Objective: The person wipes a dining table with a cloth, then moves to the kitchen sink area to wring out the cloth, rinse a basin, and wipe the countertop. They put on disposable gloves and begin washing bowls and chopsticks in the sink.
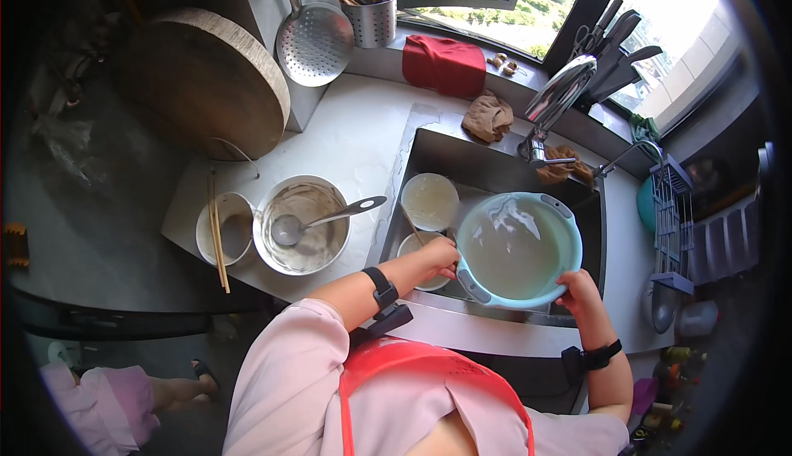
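Note:
A pale blue plastic basin (572, 242) with grey grips holds cloudy water (504, 264) over the right part of the steel sink (445, 149). My left hand (443, 258) grips its left rim, while my right hand (575, 286) is closed on the lower right rim. To the left in the sink is a round bowl (430, 201) of cloudy liquid. A second bowl (403, 247) lies below it, partly hidden by my left hand and wrist. A thin brown stick (411, 223) slants into this lower bowl.
On the counter left of the sink stand a white pot (266, 193) with a metal ladle (346, 210) and a cup (203, 239) with chopsticks (216, 233) across it. Behind the sink rise a chrome faucet (538, 137) and brown cloths (489, 117). Another person (105, 400) shows at lower left.

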{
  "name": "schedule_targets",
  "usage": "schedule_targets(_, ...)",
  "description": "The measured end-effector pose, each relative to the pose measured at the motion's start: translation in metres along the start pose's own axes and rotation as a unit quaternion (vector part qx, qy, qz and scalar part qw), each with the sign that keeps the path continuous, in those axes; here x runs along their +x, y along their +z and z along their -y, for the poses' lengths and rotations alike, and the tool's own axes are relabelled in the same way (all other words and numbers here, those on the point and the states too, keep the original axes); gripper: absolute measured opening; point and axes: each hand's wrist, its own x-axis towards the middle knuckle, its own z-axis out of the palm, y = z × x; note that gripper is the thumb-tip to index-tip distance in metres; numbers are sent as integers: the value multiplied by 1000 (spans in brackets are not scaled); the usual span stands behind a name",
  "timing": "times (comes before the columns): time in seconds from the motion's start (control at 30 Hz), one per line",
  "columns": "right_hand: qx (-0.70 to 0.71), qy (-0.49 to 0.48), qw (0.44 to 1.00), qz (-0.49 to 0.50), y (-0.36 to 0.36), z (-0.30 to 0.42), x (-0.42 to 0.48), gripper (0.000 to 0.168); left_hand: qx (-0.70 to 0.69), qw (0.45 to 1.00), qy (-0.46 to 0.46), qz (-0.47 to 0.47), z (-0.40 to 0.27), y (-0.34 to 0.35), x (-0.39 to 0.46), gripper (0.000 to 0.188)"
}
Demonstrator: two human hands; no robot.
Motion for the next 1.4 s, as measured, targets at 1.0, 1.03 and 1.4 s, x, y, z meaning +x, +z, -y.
schedule_targets(1.0,166,92,981,48,16,-40,63,34,37,955,282,-89,-52,14,-58,36)
schedule_targets(1.03,168,66,982,51,24,-32,57,35,51,947,301,-101,-47,9,-53,36)
schedule_targets(1.4,103,13,993,-63,-9,-28,41,30,414,829,362,-101,-23,2,-42,60)
